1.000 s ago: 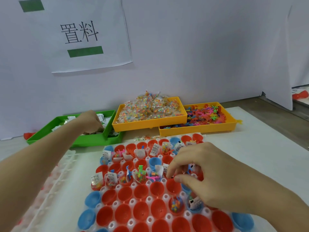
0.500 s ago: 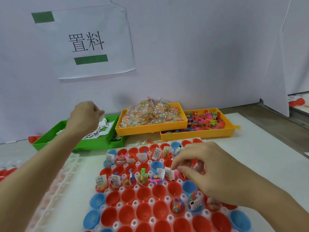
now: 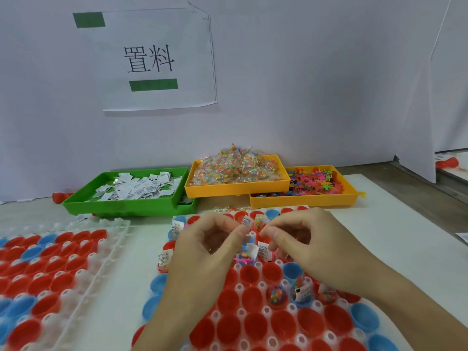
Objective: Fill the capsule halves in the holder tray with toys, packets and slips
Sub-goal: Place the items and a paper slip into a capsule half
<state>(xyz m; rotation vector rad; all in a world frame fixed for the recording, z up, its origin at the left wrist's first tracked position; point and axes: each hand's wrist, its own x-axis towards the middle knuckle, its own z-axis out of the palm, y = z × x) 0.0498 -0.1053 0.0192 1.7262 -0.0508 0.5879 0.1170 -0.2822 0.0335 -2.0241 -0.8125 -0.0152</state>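
The white holder tray (image 3: pixel 240 311) lies in front of me, full of red capsule halves (image 3: pixel 253 297) and a few blue ones (image 3: pixel 291 269). Its far rows, and three halves near my right wrist (image 3: pixel 277 296), hold packets, toys and slips. My left hand (image 3: pixel 202 247) hovers over the tray's left middle with fingers curled and thumb against forefinger; whether it holds anything is hidden. My right hand (image 3: pixel 314 247) faces it, fingers curled, its fingertips close to a slip (image 3: pixel 263 250) standing in a capsule.
At the back stand a green tray (image 3: pixel 121 206) of paper slips (image 3: pixel 136 188), an orange tray (image 3: pixel 236 191) heaped with packets (image 3: pixel 235 168), and an orange tray (image 3: pixel 304 201) of toys (image 3: pixel 314 182). A second holder tray (image 3: pixel 111 252) lies left. A wall sign (image 3: pixel 157 59) hangs behind.
My left hand has left the green slip tray and come over the holder tray, facing my right hand. My right hand stayed over the middle rows. The view has tilted upward.
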